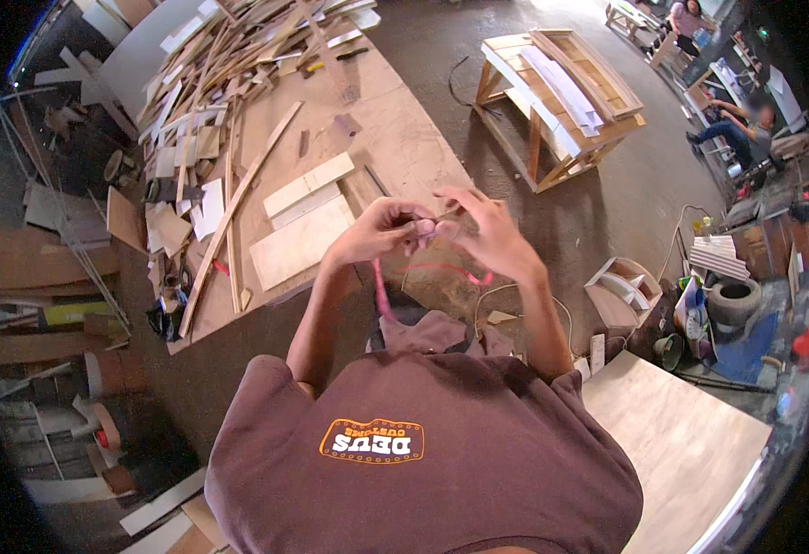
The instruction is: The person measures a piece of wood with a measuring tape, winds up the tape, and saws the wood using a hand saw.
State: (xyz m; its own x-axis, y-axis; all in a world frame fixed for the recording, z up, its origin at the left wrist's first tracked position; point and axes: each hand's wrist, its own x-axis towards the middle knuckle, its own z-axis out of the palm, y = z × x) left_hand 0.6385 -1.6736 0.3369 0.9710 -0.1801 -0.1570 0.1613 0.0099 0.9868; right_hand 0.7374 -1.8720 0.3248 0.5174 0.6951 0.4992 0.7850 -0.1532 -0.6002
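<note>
My left hand and my right hand meet in front of my chest, above the near edge of the work table. Both are closed, with the fingertips pinched together around a small, thin, dark piece. Fingers cover most of that piece, so its kind cannot be made out. Below the hands a pink-red cord or hose hangs and curves. Close to my left hand, a dark slim rod lies on the table, and pale wood boards rest beside it.
The wooden table carries a heap of wood offcuts and a long strip. Beyond it stands a wooden frame. A plywood sheet, a tyre and cables are at right. Two people sit at far right.
</note>
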